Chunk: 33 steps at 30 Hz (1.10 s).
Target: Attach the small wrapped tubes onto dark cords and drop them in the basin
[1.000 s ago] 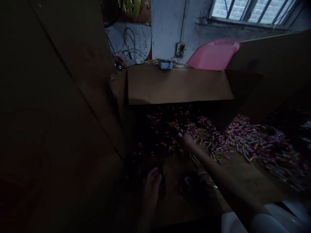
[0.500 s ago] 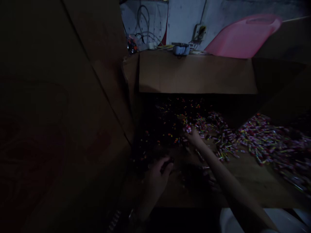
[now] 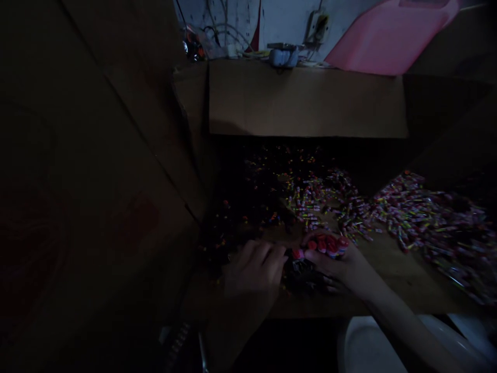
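Although the light is dim, a bunch of small red-ended tubes (image 3: 330, 244) shows in the right hand (image 3: 347, 267), whose fingers are closed around it, thumb on the near side. The left hand (image 3: 256, 269) is palm down just beside, its fingers bent and close to a dark, glinting item (image 3: 305, 269) between the hands; whether they grip anything, I cannot tell.

As for progress, one handful is gathered and roughly lined up, while far more lies loose: a broad heap of multicoloured tubes (image 3: 419, 215) spreads over the wooden surface (image 3: 407, 274) to the right, with a thinner scatter beyond the hands, before the cardboard flap (image 3: 306, 98). Nothing finished can be made out, so the share left is hard to judge beyond its being large.

The bunch is above the near part of the surface, right of the left hand. Its red ends face up and away from the person, set side by side in an uneven row; the long axes seem to run from those ends down towards the palm, though the fingers and the dark hide most of the bodies. One more red end (image 3: 297, 254) shows just left of the thumb, its axis unclear
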Available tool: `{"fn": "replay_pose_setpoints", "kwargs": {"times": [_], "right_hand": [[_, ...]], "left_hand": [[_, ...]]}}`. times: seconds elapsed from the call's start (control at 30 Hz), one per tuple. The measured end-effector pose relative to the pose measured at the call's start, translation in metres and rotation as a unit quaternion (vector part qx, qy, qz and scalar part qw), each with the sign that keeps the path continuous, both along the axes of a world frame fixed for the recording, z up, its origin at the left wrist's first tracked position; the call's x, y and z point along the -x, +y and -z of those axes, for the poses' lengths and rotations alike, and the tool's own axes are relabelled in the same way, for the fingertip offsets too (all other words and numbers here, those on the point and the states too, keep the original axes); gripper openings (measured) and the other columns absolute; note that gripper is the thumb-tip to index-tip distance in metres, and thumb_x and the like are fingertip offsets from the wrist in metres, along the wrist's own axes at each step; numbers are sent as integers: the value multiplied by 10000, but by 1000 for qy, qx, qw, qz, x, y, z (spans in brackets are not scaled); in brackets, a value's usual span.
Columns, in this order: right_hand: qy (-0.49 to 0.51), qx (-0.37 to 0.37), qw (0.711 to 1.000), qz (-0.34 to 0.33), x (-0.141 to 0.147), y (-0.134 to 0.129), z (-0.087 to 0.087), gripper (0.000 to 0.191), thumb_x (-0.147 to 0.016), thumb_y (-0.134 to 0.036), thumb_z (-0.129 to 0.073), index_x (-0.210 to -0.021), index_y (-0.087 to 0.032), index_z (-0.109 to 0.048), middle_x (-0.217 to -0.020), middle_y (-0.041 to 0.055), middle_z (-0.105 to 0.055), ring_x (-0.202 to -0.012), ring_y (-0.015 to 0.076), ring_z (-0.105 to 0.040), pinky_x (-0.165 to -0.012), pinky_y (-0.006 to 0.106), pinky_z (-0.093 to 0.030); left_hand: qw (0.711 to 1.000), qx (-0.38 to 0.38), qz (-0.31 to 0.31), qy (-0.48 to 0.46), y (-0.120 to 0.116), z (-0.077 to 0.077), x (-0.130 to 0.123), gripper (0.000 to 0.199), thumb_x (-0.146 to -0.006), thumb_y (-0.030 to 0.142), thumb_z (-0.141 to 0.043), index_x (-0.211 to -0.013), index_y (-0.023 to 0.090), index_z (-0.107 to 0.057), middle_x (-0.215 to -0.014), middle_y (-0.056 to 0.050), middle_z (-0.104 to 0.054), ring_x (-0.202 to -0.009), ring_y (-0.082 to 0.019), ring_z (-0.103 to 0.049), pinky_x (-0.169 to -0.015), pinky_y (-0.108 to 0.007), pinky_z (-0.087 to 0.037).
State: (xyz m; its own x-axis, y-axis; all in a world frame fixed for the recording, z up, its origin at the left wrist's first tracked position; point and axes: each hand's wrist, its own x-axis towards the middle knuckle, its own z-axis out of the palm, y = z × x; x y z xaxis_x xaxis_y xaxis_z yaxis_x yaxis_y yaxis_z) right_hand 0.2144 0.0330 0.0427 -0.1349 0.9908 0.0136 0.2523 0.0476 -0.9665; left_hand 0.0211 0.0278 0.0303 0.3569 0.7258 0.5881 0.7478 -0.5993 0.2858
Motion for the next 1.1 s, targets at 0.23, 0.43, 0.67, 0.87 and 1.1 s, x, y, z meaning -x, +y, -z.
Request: {"fn": "replay_pose_setpoints", "kwargs": {"times": [0.23, 0.43, 0.67, 0.87, 1.1], "right_hand": [[-28, 0, 1000, -7, -6, 1, -2, 241, -781, -415, -639, -756, -187, -562, -653, -27, -522, -594, 110, -468, -543, 219, -388], [-57, -1, 998, -14, -12, 1, -4, 222, -761, -384, -658, -757, -197, -538, -663, -30, -524, -608, 110, -479, -554, 211, -391], [-49, 41, 998, -2, -20, -10, -12, 252, -769, -418, -648, -790, -195, -535, -662, -29, -502, -600, 115, -460, -540, 221, -384], [-70, 37, 997, 1, -27, -16, -13, 232, -777, -422, -637, -780, -206, -556, -656, -27, -523, -600, 122, -474, -554, 226, -409], [-126, -1, 992, 3, -22, -15, -6, 228, -767, -414, -652, -811, -206, -566, -667, -25, -592, -611, 130, -546, -566, 215, -450]], "left_hand": [[997, -42, -1, 68, -2, -4, 2, 176, -912, 211, -480, -1014, 196, -623, -896, -28, -656, -817, -157, -548, -689, -272, -451], [977, -121, 16, 177, -2, -10, 4, 260, -905, 128, -408, -1034, 178, -628, -923, -52, -651, -776, -170, -529, -643, -296, -454], [982, -117, 23, 146, -8, -15, -3, 200, -888, 135, -480, -1028, 162, -621, -911, -32, -639, -778, -168, -523, -643, -299, -441], [982, -124, 32, 138, -13, -17, -7, 193, -867, 134, -534, -1039, 161, -616, -886, -19, -634, -804, -174, -533, -692, -318, -448], [973, -148, 45, 172, -11, -18, -4, 175, -871, 104, -504, -1001, 141, -615, -852, -23, -626, -774, -166, -538, -659, -316, -437]]}}
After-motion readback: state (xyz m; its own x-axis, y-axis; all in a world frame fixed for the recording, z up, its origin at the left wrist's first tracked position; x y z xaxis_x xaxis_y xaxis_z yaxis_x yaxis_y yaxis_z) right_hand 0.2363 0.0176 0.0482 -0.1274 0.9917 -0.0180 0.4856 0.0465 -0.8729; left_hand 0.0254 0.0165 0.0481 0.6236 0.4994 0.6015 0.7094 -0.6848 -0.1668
